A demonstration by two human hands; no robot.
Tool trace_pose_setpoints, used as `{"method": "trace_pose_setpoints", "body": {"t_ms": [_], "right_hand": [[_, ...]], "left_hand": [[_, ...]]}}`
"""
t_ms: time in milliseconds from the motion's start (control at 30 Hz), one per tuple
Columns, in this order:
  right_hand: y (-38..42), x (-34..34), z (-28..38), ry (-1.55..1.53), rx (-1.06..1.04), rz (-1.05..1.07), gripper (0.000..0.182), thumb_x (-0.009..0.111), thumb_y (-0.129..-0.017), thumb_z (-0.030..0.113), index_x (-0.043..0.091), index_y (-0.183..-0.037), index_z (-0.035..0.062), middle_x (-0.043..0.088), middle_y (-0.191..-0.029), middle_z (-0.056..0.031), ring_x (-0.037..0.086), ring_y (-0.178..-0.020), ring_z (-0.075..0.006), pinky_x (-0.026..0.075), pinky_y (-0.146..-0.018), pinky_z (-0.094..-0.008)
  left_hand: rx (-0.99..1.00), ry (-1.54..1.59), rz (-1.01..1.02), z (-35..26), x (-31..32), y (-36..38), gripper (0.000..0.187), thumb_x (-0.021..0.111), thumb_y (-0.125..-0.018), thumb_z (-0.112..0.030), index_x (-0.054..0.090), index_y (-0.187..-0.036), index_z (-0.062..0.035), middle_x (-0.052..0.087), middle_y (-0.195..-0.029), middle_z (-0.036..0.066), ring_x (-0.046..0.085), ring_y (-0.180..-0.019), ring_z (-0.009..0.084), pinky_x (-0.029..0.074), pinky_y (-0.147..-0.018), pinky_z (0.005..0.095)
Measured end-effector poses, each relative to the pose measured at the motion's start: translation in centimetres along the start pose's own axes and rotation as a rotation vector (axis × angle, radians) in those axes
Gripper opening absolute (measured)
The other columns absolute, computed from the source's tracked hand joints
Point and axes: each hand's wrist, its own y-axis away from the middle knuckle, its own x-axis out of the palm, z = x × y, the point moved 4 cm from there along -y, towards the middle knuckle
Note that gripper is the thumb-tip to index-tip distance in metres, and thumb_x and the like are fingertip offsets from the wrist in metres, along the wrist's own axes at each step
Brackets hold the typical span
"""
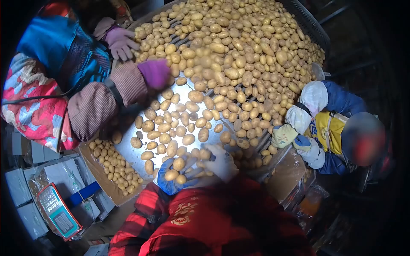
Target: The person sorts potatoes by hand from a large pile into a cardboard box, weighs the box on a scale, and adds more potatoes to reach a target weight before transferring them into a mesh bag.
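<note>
Both my hands are gloved and close together at the near edge of a metal table (126, 147). My left hand (170, 178), in a blue and white glove, is cupped with several potatoes (171, 175) in it. Just right of it, my right hand (220, 162) wears a pale glove, blurred by motion; its fingers reach over potatoes beside the left hand, and its grip is unclear. More loose potatoes (165, 128) lie on the shiny metal ahead of my hands.
A large potato heap (252, 47) fills the far side. Co-workers stand left, with purple gloves (154, 73), and right, with pale gloves (284, 135). A cardboard box of small potatoes (113, 164) is at left, near a scale (59, 211); another box (284, 177) is at right.
</note>
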Motion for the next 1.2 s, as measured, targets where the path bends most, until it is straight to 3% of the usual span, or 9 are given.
{"method": "trace_pose_setpoints", "body": {"t_ms": [333, 467, 633, 733, 767, 833, 933, 1033, 1200], "right_hand": [[-7.7, 6.9, 3.8, 0.721, -0.27, 0.357, 0.076, 0.077, -0.077, 0.018, 0.051, -0.148, 0.0196, 0.064, -0.121, -0.0151, 0.066, -0.109, -0.0324, 0.055, -0.088, -0.0423], [-3.9, 2.7, 5.7, 0.099, -0.064, 0.039, 0.055, 0.071, -0.083, 0.019, 0.062, -0.136, 0.0062, 0.067, -0.115, -0.0135, 0.066, -0.11, -0.0318, 0.053, -0.092, -0.0436], [-0.5, 11.7, 14.0, -0.868, 0.278, 0.735, 0.054, 0.07, -0.094, 0.025, 0.057, -0.143, 0.0055, 0.071, -0.117, -0.0139, 0.068, -0.104, -0.0196, 0.057, -0.086, -0.0354], [0.1, 18.1, 19.6, 0.015, -0.408, 0.448, 0.053, 0.069, -0.085, 0.025, 0.059, -0.135, 0.0102, 0.061, -0.128, -0.0157, 0.065, -0.11, -0.0399, 0.052, -0.095, -0.0487], [1.5, 19.5, 19.1, 0.032, -0.693, 0.105, 0.05, 0.069, -0.085, 0.027, 0.059, -0.133, 0.0141, 0.057, -0.126, -0.013, 0.065, -0.104, -0.0393, 0.053, -0.091, -0.0486], [1.4, 16.0, 19.0, -0.039, -0.716, 0.259, 0.049, 0.067, -0.085, 0.026, 0.06, -0.132, 0.0139, 0.059, -0.119, -0.0124, 0.065, -0.103, -0.0373, 0.054, -0.088, -0.0492], [0.8, 8.8, 11.3, 0.08, -0.432, 0.092, 0.039, 0.069, -0.088, 0.023, 0.066, -0.124, 0.0075, 0.068, -0.12, -0.0137, 0.069, -0.104, -0.0327, 0.056, -0.089, -0.045], [1.9, -1.1, 2.1, 0.171, -0.168, -0.265, 0.036, 0.073, -0.08, 0.02, 0.069, -0.112, 0.0045, 0.069, -0.106, -0.0154, 0.069, -0.082, -0.0362, 0.056, -0.072, -0.0451], [0.1, -8.6, -4.0, 0.781, 0.203, -0.436, 0.041, 0.07, -0.081, 0.025, 0.067, -0.119, 0.0104, 0.064, -0.12, -0.0108, 0.059, -0.111, -0.0331, 0.035, -0.108, -0.0555]], "left_hand": [[0.03, -0.459, -0.135, -0.7, 0.5, 2.8, 0.049, 0.052, -0.103, -0.038, 0.05, -0.142, -0.0103, 0.055, -0.146, 0.015, 0.05, -0.135, 0.044, 0.05, -0.103, 0.0555], [0.099, -0.443, -0.178, -1.1, 2.9, 6.6, 0.043, 0.058, -0.099, -0.036, 0.058, -0.135, -0.0122, 0.061, -0.139, 0.013, 0.055, -0.129, 0.0436, 0.056, -0.096, 0.0499], [0.566, -0.331, -0.29, -5.1, -2.0, 15.8, 0.04, 0.063, -0.098, -0.032, 0.058, -0.131, -0.0091, 0.061, -0.12, 0.006, 0.06, -0.108, 0.0269, 0.055, -0.09, 0.0426], [0.933, -1.39, -0.608, -8.0, -2.3, 20.7, 0.062, 0.06, -0.102, -0.044, 0.044, -0.148, -0.0059, 0.056, -0.142, 0.014, 0.059, -0.127, 0.0311, 0.056, -0.1, 0.0425], [0.914, -1.024, -0.496, -10.0, -6.0, 21.8, 0.066, 0.061, -0.101, -0.046, 0.042, -0.15, -0.006, 0.055, -0.143, 0.012, 0.057, -0.128, 0.0308, 0.055, -0.103, 0.0439], [0.844, -0.469, -0.605, -12.8, -10.4, 24.0, 0.069, 0.061, -0.101, -0.048, 0.04, -0.152, -0.0062, 0.053, -0.147, 0.01, 0.054, -0.133, 0.03, 0.05, -0.109, 0.0458], [0.673, -0.032, -1.181, -13.6, -10.6, 25.3, 0.062, 0.055, -0.105, -0.043, 0.04, -0.155, -0.0104, 0.046, -0.157, 0.009, 0.048, -0.141, 0.0254, 0.045, -0.116, 0.0431], [0.894, -0.211, -0.849, -17.8, -18.0, 26.3, 0.052, 0.052, -0.107, -0.038, 0.047, -0.152, -0.0123, 0.047, -0.157, 0.009, 0.051, -0.137, 0.0223, 0.048, -0.113, 0.0393], [0.609, -0.6, -0.635, -12.6, -3.3, 13.3, 0.045, 0.049, -0.109, -0.034, 0.055, -0.144, -0.0064, 0.062, -0.14, 0.009, 0.066, -0.11, 0.014, 0.057, -0.085, 0.0233]]}}
